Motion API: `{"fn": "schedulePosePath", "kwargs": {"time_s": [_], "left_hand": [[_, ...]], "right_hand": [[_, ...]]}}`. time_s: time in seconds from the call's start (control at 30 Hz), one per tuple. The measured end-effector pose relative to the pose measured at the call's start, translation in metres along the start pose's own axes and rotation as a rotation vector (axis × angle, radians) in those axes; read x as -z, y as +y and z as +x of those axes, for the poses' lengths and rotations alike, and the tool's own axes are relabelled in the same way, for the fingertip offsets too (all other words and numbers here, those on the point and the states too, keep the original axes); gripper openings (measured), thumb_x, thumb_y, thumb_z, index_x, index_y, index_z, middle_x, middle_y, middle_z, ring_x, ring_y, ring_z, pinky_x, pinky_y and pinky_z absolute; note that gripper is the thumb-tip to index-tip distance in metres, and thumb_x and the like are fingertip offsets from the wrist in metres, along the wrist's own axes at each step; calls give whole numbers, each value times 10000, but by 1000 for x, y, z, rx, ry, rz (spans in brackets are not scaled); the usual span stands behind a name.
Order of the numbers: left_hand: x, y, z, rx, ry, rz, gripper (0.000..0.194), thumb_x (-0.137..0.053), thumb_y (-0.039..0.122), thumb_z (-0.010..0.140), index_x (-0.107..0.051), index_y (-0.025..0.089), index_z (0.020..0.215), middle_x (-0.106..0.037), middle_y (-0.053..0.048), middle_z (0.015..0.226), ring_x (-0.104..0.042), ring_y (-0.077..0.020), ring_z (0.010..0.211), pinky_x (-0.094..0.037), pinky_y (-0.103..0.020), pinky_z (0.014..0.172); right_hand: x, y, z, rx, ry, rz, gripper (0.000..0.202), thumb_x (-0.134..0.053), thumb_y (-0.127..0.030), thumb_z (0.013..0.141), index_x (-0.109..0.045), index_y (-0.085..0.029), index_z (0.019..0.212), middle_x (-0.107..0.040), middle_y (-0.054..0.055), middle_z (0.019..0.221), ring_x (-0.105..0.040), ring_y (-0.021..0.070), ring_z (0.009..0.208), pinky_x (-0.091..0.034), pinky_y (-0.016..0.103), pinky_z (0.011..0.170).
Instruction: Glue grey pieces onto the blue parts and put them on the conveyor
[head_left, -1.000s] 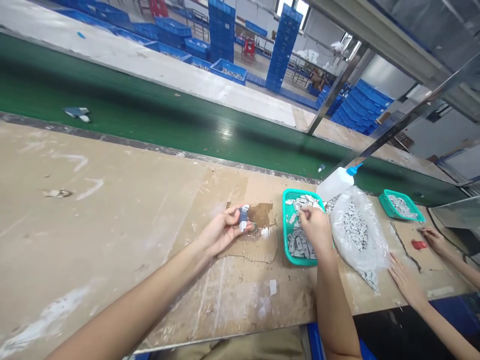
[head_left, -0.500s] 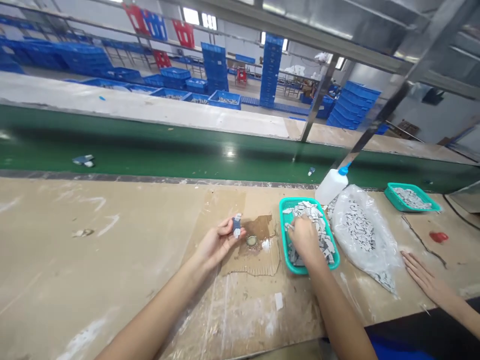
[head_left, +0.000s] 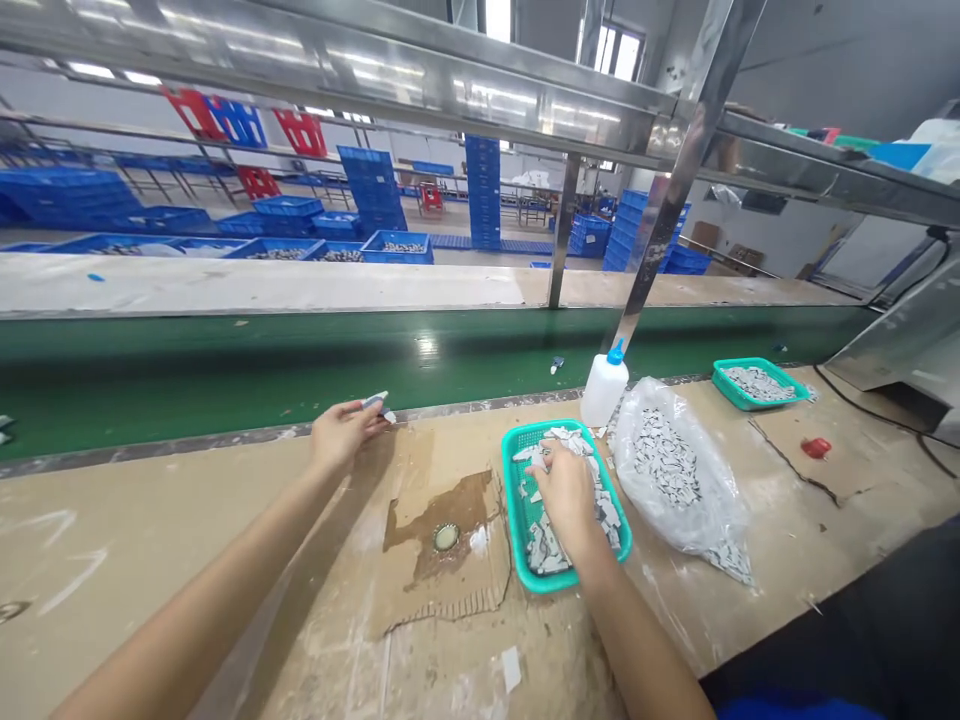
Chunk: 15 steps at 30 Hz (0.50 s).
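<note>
Where the left hand [head_left: 345,430] holds 1 piece [head_left: 377,402], fingers partly cover it

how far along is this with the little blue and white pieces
Apparently done: a blue-and-white piece lies on the green belt.
In hand: the left hand holds another piece near the belt's edge; the right hand is in the near basket.
Left: many loose bits in that basket and the plastic bag; the total can't be told.

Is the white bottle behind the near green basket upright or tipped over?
Upright: the white bottle has its blue nozzle at the top, pointing up.
</note>
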<state>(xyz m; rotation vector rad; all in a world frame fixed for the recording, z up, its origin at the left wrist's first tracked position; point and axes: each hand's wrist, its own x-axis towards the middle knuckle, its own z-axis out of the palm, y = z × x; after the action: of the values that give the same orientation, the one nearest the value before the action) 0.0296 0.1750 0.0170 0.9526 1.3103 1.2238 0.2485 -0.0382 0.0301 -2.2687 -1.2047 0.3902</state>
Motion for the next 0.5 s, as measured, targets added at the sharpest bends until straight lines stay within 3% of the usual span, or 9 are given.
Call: {"fn": "schedulePosePath", "kwargs": {"time_s": [0.1, 0.17, 0.23, 0.3, 0.4, 0.5], "left_hand": [[-17, 6, 31, -67, -49, 98, 170, -609, 39, 886, -562, 72, 1046, -628, -28, 808, -636, -79, 638, -569, -212, 772], [-30, 8, 43, -82, -103, 205, 173, -644, 74, 855, -609, 68, 1025, -633, -44, 796, -658, -134, 690, -575, -315, 860], [-43, 7, 49, -110, -109, 355, 237, -711, 92, 781, -650, 67, 1009, -657, -95, 853, -683, -246, 862, -521, -455, 978], [-58, 3, 49, -179, -16, 508, 390, -719, 80, 736, -644, 49, 1117, -636, -197, 1110, -580, -371, 1168, -384, -550, 1101], [-87, -7, 42, -307, 133, 661, 596, -639, 89, 786, -498, 19, 1360, -390, -278, 1443, -297, -417, 1415, -223, -547, 1183], [-126, -19, 31, -501, -15, 835, 558, -593, 150, 864, -466, 7, 1388, -383, -270, 1436, -320, -379, 1405, -244, -475, 1188]], "right_hand": [[-3, 3, 4, 5, 3, 83, 188, -757, -173, 845, -710, -158, 1026, -727, 80, 1029, -680, 251, 986, -464, 293, 797], [-6, 4, 5, 16, 5, 139, 185, -789, -126, 798, -705, -159, 958, -724, 56, 987, -681, 227, 946, -463, 278, 791], [-9, 3, 5, 31, 7, 188, 217, -797, -66, 761, -690, -166, 921, -719, 33, 975, -677, 199, 939, -456, 257, 797], [-11, 2, 4, 30, 3, 225, 228, -756, -9, 763, -674, -175, 896, -720, 13, 935, -682, 180, 907, -447, 244, 766], [-12, 1, 2, 10, -22, 255, 252, -699, 38, 775, -664, -194, 868, -719, -18, 828, -690, 170, 799, -416, 242, 673], [-11, -2, 1, -11, -40, 257, 232, -811, -55, 739, -677, -204, 856, -730, -5, 845, -696, 215, 835, -408, 262, 677]]}}
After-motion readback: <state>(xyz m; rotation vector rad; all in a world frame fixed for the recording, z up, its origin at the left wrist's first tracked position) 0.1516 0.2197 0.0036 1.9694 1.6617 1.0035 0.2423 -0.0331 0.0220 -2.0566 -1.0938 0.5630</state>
